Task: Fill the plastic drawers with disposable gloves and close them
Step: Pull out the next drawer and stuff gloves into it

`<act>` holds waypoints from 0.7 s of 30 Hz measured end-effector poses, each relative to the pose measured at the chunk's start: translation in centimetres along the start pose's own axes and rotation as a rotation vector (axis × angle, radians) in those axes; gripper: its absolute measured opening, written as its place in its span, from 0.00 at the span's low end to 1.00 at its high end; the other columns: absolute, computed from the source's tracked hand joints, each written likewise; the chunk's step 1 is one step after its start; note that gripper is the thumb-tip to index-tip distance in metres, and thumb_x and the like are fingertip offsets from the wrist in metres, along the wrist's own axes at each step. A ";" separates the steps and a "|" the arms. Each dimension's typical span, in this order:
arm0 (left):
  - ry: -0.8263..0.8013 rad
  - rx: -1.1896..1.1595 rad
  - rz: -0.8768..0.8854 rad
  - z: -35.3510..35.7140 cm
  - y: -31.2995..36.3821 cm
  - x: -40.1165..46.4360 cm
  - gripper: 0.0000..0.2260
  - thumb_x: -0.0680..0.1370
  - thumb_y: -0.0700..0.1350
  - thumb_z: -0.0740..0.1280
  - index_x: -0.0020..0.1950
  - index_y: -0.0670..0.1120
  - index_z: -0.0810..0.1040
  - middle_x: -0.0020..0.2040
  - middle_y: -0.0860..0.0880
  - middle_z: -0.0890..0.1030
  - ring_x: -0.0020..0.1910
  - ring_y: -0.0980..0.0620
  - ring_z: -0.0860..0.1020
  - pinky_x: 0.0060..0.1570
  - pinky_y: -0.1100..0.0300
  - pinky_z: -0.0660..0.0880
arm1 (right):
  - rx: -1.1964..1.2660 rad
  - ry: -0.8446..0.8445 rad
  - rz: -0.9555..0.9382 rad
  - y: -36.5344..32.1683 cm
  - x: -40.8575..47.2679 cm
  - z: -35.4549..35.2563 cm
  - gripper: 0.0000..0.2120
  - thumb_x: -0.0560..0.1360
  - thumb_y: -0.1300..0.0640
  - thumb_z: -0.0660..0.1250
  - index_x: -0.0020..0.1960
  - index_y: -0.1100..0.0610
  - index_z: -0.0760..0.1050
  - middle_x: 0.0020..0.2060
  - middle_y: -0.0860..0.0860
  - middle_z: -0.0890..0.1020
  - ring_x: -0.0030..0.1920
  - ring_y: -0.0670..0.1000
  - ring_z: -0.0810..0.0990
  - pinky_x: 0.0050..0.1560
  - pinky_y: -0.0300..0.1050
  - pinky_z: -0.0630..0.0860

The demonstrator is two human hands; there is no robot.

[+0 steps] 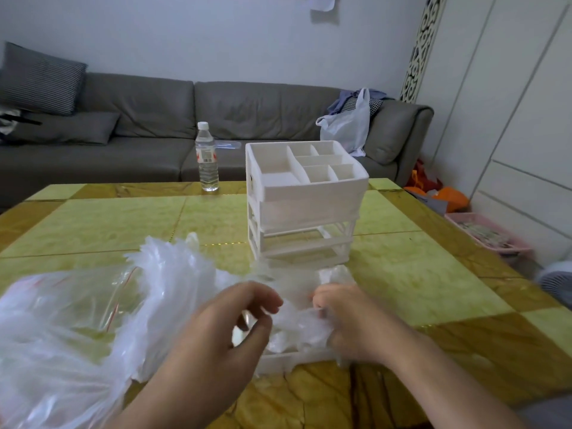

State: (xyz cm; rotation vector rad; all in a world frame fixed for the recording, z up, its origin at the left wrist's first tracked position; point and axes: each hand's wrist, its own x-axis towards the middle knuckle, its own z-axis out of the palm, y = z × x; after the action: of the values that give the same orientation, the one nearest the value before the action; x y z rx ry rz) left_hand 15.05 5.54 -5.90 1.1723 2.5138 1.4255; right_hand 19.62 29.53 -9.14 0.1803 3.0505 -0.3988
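Thin clear plastic, crumpled: disposable gloves (294,323) heaped in a white pulled-out drawer (278,362) lying on the near part of the table, in front of the organizer. Right hand (349,323) curled around the wad, fingers buried in the film, pressing it down into the drawer. Left hand (229,332) just beside it, thumb and forefinger bent toward each other with a bit of clear film between them; whether actually pinched, hard to tell. More loose gloves (176,274) piled to the left, spilling from a clear zip bag (71,308) with a red seal line, lying flat at the near left. White plastic drawer organizer (305,205) standing upright mid-table, beyond the hands, divided tray on top, upper drawer in place, lower slots open and see-through. Yellow-green tiled table (418,274) with gold-brown border under everything. Water bottle (206,156) upright at the far edge, left of the organizer and apart from it. Grey sofa (154,119) behind, with a white plastic bag (349,125) near its right arm.
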 end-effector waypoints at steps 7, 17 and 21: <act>-0.417 0.470 -0.113 6.8 0.1 9.2 0.14 0.83 0.43 0.61 0.67 0.49 0.78 0.67 0.50 0.73 0.62 0.48 0.77 0.61 0.55 0.75 | -0.040 -0.111 0.094 0.0 1.8 0.9 0.12 0.72 0.60 0.74 0.56 0.56 0.83 0.53 0.52 0.85 0.53 0.56 0.85 0.54 0.54 0.84; -0.691 0.613 -0.319 9.1 -3.3 9.2 0.37 0.75 0.56 0.67 0.79 0.47 0.56 0.73 0.42 0.57 0.74 0.36 0.60 0.74 0.45 0.65 | 0.484 0.022 0.234 0.6 1.1 -2.0 0.19 0.74 0.45 0.62 0.51 0.57 0.83 0.48 0.51 0.86 0.53 0.51 0.82 0.58 0.52 0.78; -0.668 0.622 -0.251 9.2 -3.4 9.1 0.35 0.77 0.54 0.68 0.80 0.49 0.55 0.72 0.44 0.56 0.74 0.37 0.60 0.73 0.46 0.66 | 0.297 0.116 0.310 -0.1 2.1 -0.3 0.11 0.79 0.53 0.67 0.55 0.58 0.82 0.54 0.56 0.84 0.58 0.58 0.81 0.52 0.48 0.78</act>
State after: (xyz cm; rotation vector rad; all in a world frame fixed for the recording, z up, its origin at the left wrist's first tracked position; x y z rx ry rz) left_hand 9.80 16.87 -10.85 1.0758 2.4886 0.1196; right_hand 17.56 29.75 -8.98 0.7007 2.9802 -0.8381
